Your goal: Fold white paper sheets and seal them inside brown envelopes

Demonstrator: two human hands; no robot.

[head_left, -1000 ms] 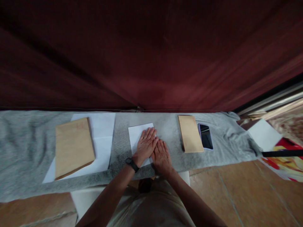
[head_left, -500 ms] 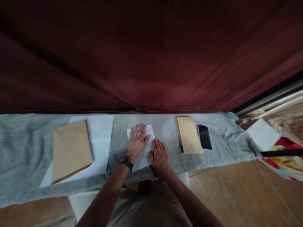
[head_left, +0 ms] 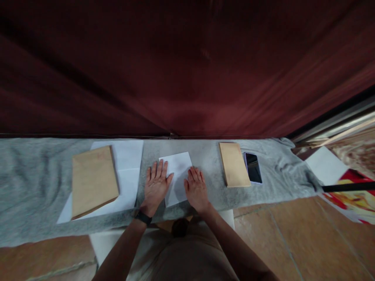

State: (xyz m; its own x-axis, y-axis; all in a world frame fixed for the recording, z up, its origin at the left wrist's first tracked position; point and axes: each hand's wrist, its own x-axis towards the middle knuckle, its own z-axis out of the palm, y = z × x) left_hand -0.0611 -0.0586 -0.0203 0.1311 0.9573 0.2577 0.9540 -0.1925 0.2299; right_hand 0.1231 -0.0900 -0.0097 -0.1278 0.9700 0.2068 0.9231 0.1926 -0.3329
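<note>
A folded white paper (head_left: 178, 171) lies on the grey cloth (head_left: 35, 179) in front of me. My left hand (head_left: 156, 187), with a black wristband, rests flat and open on the paper's left edge and the cloth beside it. At the paper's right edge lies my right hand (head_left: 196, 190), also flat with fingers stretched out. Neither hand holds anything.
A large brown envelope (head_left: 93, 180) lies on white sheets (head_left: 127, 164) to the left. A smaller brown envelope (head_left: 233, 164) and a dark phone (head_left: 253, 168) lie to the right. A dark red curtain (head_left: 187, 66) hangs behind. Tiled floor (head_left: 307, 238) is at right.
Both hands slid apart from the middle of the paper: the left hand moved left to its left edge, the right hand stayed near the right edge, uncovering the paper's centre.
</note>
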